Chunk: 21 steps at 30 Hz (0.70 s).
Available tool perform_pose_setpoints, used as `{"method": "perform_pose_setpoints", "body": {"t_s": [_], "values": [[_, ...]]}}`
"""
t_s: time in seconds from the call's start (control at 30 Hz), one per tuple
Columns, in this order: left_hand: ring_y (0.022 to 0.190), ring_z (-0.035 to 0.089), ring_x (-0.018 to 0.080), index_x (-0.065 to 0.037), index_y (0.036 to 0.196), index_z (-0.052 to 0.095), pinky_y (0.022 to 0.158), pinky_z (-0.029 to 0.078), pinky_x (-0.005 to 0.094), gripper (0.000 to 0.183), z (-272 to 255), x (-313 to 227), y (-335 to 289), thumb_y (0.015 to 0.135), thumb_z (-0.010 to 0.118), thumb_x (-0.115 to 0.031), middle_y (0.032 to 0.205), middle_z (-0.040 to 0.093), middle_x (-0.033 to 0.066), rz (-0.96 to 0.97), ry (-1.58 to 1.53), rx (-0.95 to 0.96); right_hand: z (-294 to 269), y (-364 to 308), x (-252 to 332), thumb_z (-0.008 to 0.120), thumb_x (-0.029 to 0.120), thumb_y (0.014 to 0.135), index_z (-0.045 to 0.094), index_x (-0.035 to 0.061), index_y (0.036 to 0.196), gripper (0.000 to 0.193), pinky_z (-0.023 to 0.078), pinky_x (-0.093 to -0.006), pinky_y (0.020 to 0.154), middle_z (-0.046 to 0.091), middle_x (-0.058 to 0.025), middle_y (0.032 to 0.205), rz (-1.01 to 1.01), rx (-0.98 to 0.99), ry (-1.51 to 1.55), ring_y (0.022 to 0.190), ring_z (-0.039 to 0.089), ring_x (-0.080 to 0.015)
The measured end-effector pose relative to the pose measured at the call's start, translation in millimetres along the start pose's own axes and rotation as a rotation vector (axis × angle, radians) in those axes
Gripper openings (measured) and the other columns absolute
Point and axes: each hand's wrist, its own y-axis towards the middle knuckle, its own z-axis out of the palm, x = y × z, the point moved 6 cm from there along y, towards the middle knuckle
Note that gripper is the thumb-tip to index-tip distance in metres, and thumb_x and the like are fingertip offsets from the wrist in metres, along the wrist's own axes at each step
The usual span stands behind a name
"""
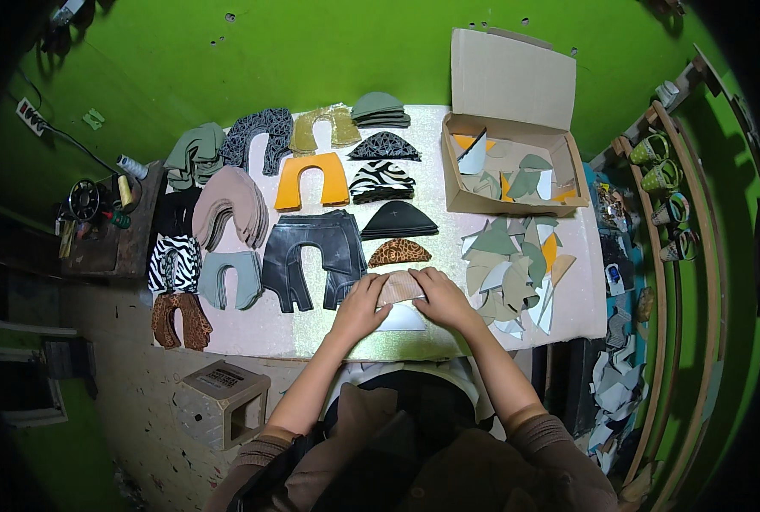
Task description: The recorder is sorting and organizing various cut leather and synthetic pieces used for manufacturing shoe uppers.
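Observation:
At the table's front edge my left hand (364, 304) and my right hand (441, 295) grip the two sides of a tan half-round piece (401, 288), fingers curled round its ends. Whether it is one piece or a stack, I cannot tell. Just below it lies a white piece (403, 318), partly under my hands. Directly beyond my fingertips sits a leopard-print half-round piece (399, 252). Farther up the same column are stacks of half-rounds: black (398, 220), zebra-print (383, 182), dark patterned (385, 146) and green (380, 110).
U-shaped cut pieces cover the left side, among them black (288, 252), orange (313, 181) and mauve (229, 205) ones. Loose scraps (508, 264) lie at the right, below an open cardboard box (516, 206) of offcuts. A sewing machine (85, 200) stands at far left, a stool (222, 403) below.

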Motion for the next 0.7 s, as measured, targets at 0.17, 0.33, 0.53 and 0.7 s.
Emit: {"method": "perform_pose_setpoints", "body": {"t_s": [0.17, 0.33, 0.53, 0.7], "values": [[0.105, 0.051, 0.0346, -0.003, 0.122, 0.046, 0.088, 0.043, 0.0392, 0.05, 4, 8, 2, 0.077, 0.063, -0.017, 0.114, 0.051, 0.0159, -0.016, -0.028, -0.006, 1, 3, -3, 0.066, 0.019, 0.074, 0.046, 0.006, 0.124, 0.056, 0.044, -0.0401, 0.085, 0.052, -0.016, 0.108, 0.032, -0.014, 0.046, 0.102, 0.051, -0.0335], [0.104, 0.051, 0.0344, -0.003, 0.122, 0.046, 0.087, 0.044, 0.0394, 0.049, 2, 4, 3, 0.077, 0.062, -0.015, 0.114, 0.051, 0.0162, -0.013, -0.002, -0.02, 0, -1, -1, 0.067, 0.02, 0.073, 0.045, 0.0044, 0.124, 0.058, 0.044, -0.0401, 0.085, 0.052, -0.0156, 0.106, 0.005, -0.057, 0.029, 0.1, 0.052, -0.0334], [0.103, 0.052, 0.0314, -0.005, 0.123, 0.045, 0.084, 0.047, 0.0397, 0.051, 3, -4, 3, 0.076, 0.063, -0.015, 0.112, 0.052, 0.0135, 0.035, 0.11, -0.029, 3, 3, 2, 0.068, 0.018, 0.071, 0.046, 0.0043, 0.123, 0.058, 0.045, -0.0396, 0.084, 0.052, -0.0149, 0.106, -0.044, -0.073, -0.058, 0.099, 0.053, -0.032], [0.103, 0.052, 0.0322, -0.006, 0.124, 0.044, 0.085, 0.046, 0.0395, 0.054, 8, -1, 5, 0.075, 0.063, -0.015, 0.112, 0.052, 0.0147, 0.032, 0.142, 0.014, 5, 2, 1, 0.068, 0.017, 0.07, 0.046, 0.0043, 0.123, 0.058, 0.045, -0.0394, 0.083, 0.051, -0.0141, 0.107, -0.04, -0.055, -0.055, 0.098, 0.053, -0.0311]]}}
